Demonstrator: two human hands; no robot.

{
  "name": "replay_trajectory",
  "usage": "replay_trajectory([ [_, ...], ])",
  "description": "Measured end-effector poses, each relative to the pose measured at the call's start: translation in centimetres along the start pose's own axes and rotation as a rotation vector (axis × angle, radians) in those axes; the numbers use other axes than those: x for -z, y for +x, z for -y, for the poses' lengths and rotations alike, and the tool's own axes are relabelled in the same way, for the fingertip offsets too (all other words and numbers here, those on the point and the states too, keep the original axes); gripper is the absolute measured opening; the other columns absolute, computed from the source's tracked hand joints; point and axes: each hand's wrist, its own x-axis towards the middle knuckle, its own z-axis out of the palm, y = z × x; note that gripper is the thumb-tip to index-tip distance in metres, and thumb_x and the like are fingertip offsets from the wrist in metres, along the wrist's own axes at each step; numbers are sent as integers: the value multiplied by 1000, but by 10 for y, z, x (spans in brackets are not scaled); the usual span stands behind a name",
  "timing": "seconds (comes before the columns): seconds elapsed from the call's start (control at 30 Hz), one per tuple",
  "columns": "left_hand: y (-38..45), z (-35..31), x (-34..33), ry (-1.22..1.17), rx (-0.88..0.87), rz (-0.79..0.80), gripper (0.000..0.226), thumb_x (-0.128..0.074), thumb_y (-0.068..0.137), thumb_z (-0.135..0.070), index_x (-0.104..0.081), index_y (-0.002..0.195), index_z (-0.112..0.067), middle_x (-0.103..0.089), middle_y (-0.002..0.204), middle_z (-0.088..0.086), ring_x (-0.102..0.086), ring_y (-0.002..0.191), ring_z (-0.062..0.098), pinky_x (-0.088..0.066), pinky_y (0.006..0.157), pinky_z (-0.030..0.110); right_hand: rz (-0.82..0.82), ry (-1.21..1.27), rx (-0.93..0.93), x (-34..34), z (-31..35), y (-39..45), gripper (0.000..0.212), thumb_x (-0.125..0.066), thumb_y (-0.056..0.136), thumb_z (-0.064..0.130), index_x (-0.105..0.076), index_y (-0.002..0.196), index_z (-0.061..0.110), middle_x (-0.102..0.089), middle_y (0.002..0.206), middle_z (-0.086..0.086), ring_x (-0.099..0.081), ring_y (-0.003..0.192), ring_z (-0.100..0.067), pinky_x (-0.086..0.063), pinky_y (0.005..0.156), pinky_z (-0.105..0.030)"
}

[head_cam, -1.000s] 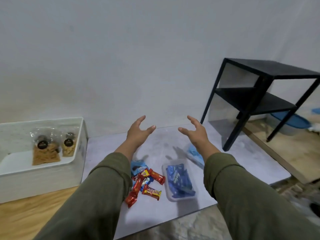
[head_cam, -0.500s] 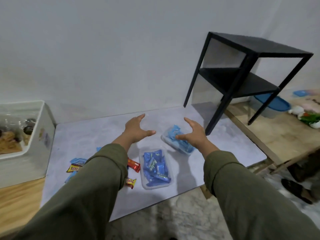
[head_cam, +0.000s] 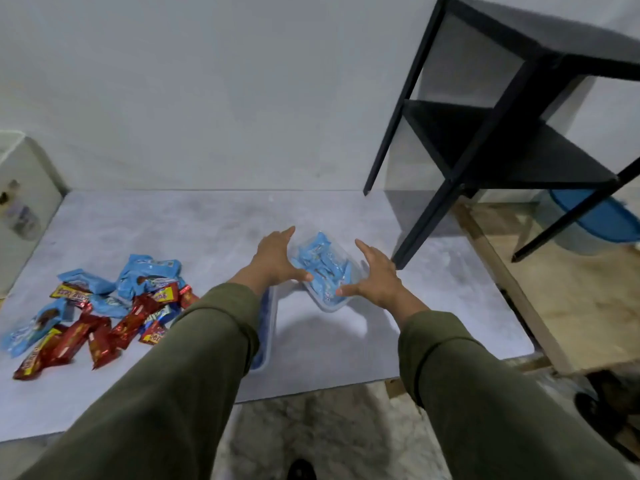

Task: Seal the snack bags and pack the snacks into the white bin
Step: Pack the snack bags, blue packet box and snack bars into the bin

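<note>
Hands reach forward over the grey mat, both arms stretched out in olive sleeves. Left hand sits at the left edge of a clear bag of light-blue snacks, palm turned inward, fingers straight and pointing away, thumb laid across the bag's near-left corner. Right hand mirrors it on the bag's right side, fingers extended forward, thumb pointing in toward the near edge. Neither hand is clenched; both are spread and flank the bag, with thumbs touching or nearly touching it — contact at the fingers cannot be told. Nothing is grasped.

Bag lies on the mat, middle right, just beside the foot of a black shelf. Whether its mouth is sealed cannot be told.

Second clear bag with darker blue snacks lies nearer, mostly hidden under the left forearm.

Loose pile of snacks, red and blue wrappers, lies on the mat to the left, well apart from the hands.

White bin stands at the far left edge, only its right wall in view, touching the mat's left side. Contents blurred.

Blue lid lies on the wooden floor beyond the shelf legs.
</note>
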Motion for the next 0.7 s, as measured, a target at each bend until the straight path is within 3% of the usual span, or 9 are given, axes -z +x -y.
replay_trajectory([
  [0.17, 20, -6, -25, 4, 99, 86, 127, -87, 60, -35, 0, 151, -19, 3, 159, 14, 4, 147, 26, -9, 117, 36, 90, 25, 8, -8, -20, 14, 117, -87, 56, 39, -15, 148, 32, -19, 155, 1, -16, 144, -22, -22, 116, -51],
  [0.33, 32, -4, -36, 19, 162, 132, 133, -86, 62, -31, 13, 149, -17, 14, 158, 13, 4, 147, 27, -10, 117, 35, 189, 27, 40, -14, -20, 27, 125, -89, 54, 36, -11, 150, 16, -25, 154, -4, -23, 142, -25, -26, 115, -49],
  [0.5, 36, 3, -38, 25, 168, 148, 132, -86, 62, -34, 11, 150, -14, 6, 158, 12, -2, 147, 27, -12, 117, 34, 229, 62, 61, -42, -55, 59, 137, -87, 28, 67, -24, 142, 23, -46, 133, 2, -47, 125, -19, -51, 96, -47],
  [0.6, 39, 7, -35, 57, 153, 179, 133, -86, 60, -37, 9, 150, -14, 3, 158, 12, -6, 146, 28, -14, 117, 35, 225, -14, 103, -27, -27, 33, 135, -91, 44, 45, -12, 149, 15, -33, 139, -1, -35, 129, -17, -40, 107, -35],
  [0.7, 40, 9, -33, 98, 129, 201, 135, -87, 59, -38, 9, 150, -14, -1, 158, 12, -10, 145, 28, -17, 116, 34, 254, -21, 107, -26, -27, 26, 134, -91, 50, 35, -6, 151, 12, -21, 146, 0, -30, 134, -17, -33, 106, -24],
])
